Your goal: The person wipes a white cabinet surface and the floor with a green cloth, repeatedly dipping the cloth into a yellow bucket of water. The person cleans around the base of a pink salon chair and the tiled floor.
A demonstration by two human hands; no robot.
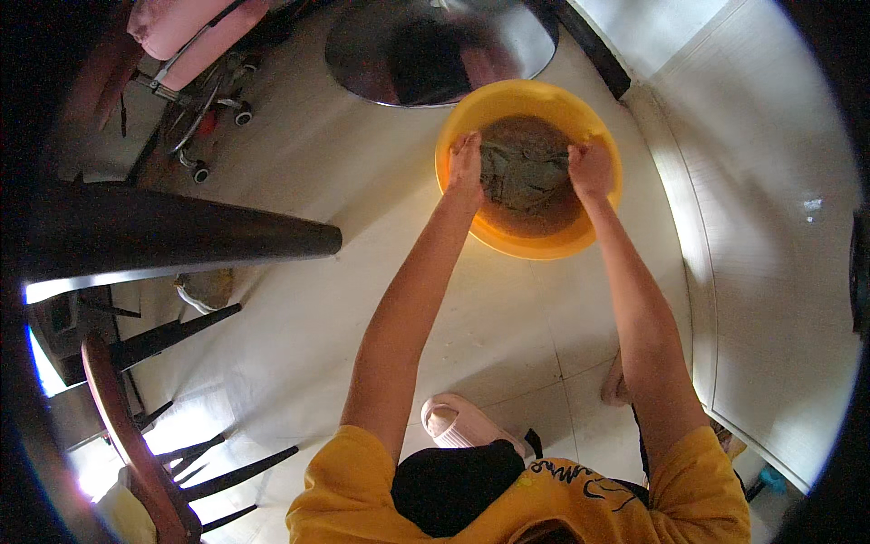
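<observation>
A round yellow plastic basin holds murky brownish water. Dark, wet, crumpled cloth lies in that water. My left hand is inside the basin at the left, its fingers closed along the cloth's left edge. At the opposite side, my right hand is curled into a fist with the cloth's right edge in it. Both arms reach forward and the cloth spans between the hands. How much of it is under the water is hard to tell.
Behind the basin sits a glossy dark rounded piece with a shiny rim. A thick dark leg juts in from the left. There are also a wheeled chair base, a wooden chair, a pale cabinet wall and a pink slipper.
</observation>
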